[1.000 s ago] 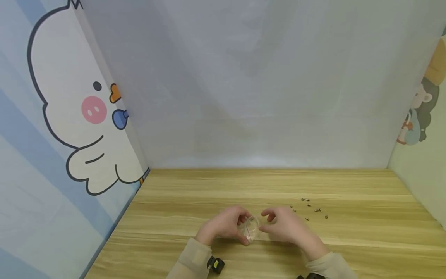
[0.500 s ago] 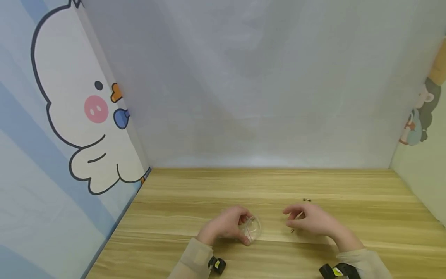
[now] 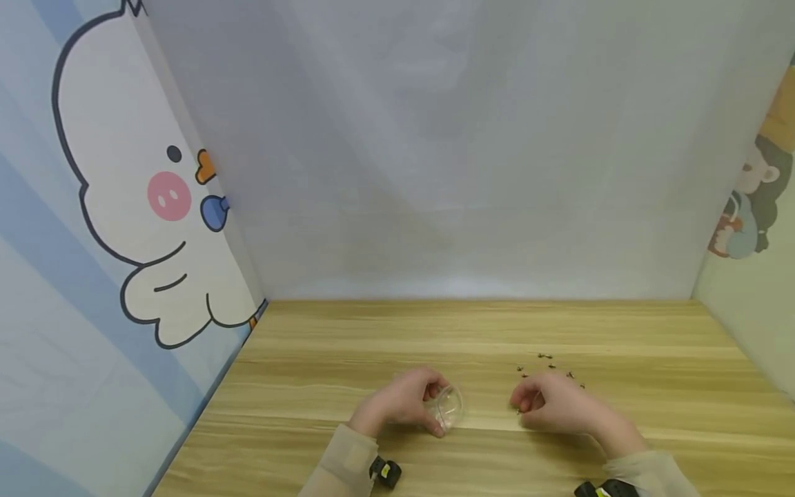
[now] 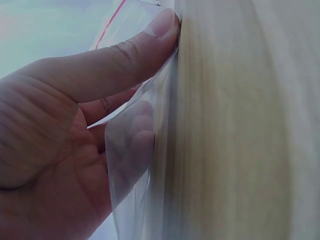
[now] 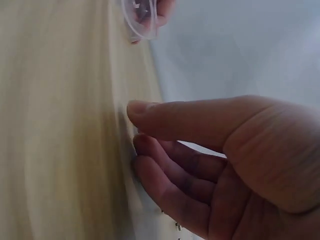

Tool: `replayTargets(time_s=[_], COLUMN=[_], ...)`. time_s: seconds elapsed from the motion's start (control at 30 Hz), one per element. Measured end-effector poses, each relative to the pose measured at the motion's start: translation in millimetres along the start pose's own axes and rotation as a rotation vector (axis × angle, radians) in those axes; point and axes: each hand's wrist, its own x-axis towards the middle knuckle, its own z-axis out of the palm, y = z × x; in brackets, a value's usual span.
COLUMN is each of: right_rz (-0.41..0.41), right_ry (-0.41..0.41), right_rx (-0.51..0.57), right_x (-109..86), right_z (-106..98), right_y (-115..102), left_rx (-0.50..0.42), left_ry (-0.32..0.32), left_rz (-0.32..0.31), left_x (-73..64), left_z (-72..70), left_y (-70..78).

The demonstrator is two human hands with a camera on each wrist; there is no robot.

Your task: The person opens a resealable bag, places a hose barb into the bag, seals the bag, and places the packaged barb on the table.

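My left hand (image 3: pixel 404 400) holds a clear zip bag (image 3: pixel 448 407) with its mouth spread toward the right. A red line runs along the bag (image 4: pixel 112 22) in the left wrist view, where the thumb lies along the plastic and the fingers show through it. Some small shiny bits show inside the bag (image 5: pixel 142 10) in the right wrist view. Low over the table, my right hand (image 3: pixel 562 406) has its thumb and forefinger tips brought together at a small metal screw (image 3: pixel 518 412). The other right fingers (image 5: pixel 170 190) are curled beneath.
Several more small screws (image 3: pixel 545 356) lie scattered on the wooden table (image 3: pixel 348 338), behind and around the right hand. A pale sheet (image 3: pixel 472 172) hangs along the table's back edge. Printed panels stand at the left and right sides.
My right hand has moved from the bag's mouth rightward to the screws, and its fingertips have lowered and closed in at one near screw. The left hand keeps holding the bag in place.
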Motion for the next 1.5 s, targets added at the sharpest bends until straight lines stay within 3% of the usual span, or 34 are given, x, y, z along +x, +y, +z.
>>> replayTargets(time_s=[0.5,1.03,1.5], right_rz=[0.011,0.004,0.023], right_ry=[0.034,0.051,0.028], right_rx=[-0.024,-0.080,-0.057], right_x=[6.0,7.0,4.1], right_z=[-1,2,1], right_y=[13,14,7], left_rx=[-0.056,-0.066,-0.082], left_ry=[0.003,-0.017,-0.022], left_rz=[-0.022,-0.025,-0.027], left_x=[5.8,6.0,4.4], left_z=[0.6,-0.7,-0.2], left_y=[-1.4,0.3,-1.6])
